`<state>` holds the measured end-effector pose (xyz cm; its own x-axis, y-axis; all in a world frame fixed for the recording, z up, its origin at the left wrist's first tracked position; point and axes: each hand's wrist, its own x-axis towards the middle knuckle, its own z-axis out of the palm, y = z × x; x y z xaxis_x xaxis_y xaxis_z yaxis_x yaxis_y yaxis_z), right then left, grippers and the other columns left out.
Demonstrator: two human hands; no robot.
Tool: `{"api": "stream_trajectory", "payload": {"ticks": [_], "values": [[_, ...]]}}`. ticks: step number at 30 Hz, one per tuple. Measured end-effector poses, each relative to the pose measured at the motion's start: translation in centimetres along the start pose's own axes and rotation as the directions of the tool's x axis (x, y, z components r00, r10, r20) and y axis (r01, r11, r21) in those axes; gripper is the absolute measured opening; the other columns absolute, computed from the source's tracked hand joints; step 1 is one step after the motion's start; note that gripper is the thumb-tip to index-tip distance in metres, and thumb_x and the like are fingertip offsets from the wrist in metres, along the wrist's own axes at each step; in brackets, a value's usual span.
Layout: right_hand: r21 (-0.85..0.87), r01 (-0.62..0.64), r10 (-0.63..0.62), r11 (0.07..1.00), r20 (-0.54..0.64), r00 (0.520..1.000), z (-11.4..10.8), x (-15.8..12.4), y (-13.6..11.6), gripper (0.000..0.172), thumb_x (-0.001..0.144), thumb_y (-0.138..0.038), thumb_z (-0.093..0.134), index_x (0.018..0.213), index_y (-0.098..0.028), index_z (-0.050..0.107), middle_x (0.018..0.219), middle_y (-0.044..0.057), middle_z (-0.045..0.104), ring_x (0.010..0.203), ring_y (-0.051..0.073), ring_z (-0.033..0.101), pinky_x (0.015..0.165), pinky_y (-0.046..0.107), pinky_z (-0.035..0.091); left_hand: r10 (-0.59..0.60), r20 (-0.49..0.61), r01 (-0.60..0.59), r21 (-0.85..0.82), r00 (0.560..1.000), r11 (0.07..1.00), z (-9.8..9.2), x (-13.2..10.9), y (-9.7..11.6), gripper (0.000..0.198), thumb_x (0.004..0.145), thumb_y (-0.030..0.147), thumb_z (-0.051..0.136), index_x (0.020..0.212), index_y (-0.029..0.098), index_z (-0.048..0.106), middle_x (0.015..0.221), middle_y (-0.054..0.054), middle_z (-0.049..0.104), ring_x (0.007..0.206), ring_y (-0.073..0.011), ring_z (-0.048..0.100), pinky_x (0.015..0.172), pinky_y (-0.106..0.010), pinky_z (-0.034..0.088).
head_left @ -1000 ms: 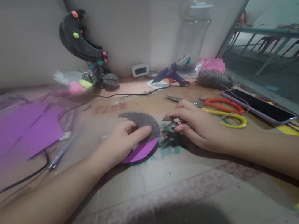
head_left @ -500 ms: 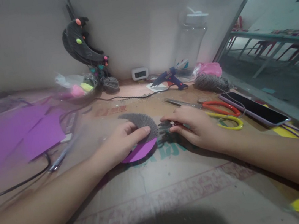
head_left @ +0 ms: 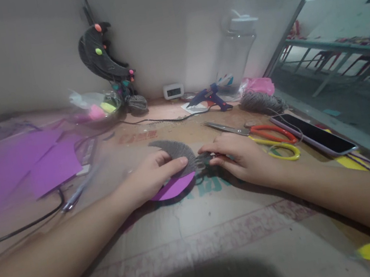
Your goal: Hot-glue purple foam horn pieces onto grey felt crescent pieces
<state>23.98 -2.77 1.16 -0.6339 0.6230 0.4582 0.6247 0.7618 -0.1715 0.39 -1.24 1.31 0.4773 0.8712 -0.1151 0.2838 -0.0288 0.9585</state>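
Observation:
A purple foam crescent (head_left: 174, 185), partly wrapped in grey yarn (head_left: 178, 149), lies flat on the cardboard-covered table. My left hand (head_left: 150, 175) presses down on it, fingers stretched across the grey-wound part. My right hand (head_left: 240, 155) sits just right of the crescent's edge, fingers pinched together on a small dark thing at the yarn's end; I cannot make out what it is.
Orange scissors (head_left: 270, 132) and yellow scissors (head_left: 282, 149) lie right of my right hand, a phone (head_left: 315, 133) beyond them. A blue glue gun (head_left: 208, 97), grey yarn ball (head_left: 260, 102), clear bottle (head_left: 238, 48), black crescent ornament (head_left: 99, 55) and bowl (head_left: 96, 109) stand at the back. Purple sheets (head_left: 25, 169) lie left.
My right hand has slid a little left, closer to the crescent's edge. The left hand stays pressed on the crescent.

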Motion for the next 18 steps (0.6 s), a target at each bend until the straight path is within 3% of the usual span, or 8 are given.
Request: {"api": "stream_trajectory", "payload": {"ticks": [11, 18], "values": [[-0.011, 0.006, -0.006, 1.000, 0.001, 1.000, 0.04, -0.07, 0.14, 0.026, 0.095, -0.029, 0.048, 0.109, -0.014, 0.065, 0.083, 0.007, 0.065, 0.075, 0.017, 0.055, 0.068, 0.028, 0.039, 0.014, 0.039, -0.012, -0.066, 0.999, 0.998, -0.01, 0.10, -0.27, 0.024, 0.080, 0.041, 0.063, 0.086, 0.020, 0.072, 0.088, -0.002, 0.074, 0.073, -0.0167, 0.063, 0.066, -0.027, 0.048], [-0.022, 0.026, -0.026, 0.999, -0.006, 1.000, -0.02, -0.04, 0.13, 0.025, 0.095, -0.026, 0.048, 0.107, -0.014, 0.067, 0.081, 0.007, 0.067, 0.071, 0.016, 0.057, 0.064, 0.026, 0.040, 0.025, 0.034, -0.024, -0.041, 0.999, 0.999, -0.09, 0.16, -0.40, 0.028, 0.079, 0.043, 0.063, 0.090, 0.019, 0.072, 0.096, -0.004, 0.074, 0.084, -0.0205, 0.065, 0.075, -0.030, 0.050]]}}
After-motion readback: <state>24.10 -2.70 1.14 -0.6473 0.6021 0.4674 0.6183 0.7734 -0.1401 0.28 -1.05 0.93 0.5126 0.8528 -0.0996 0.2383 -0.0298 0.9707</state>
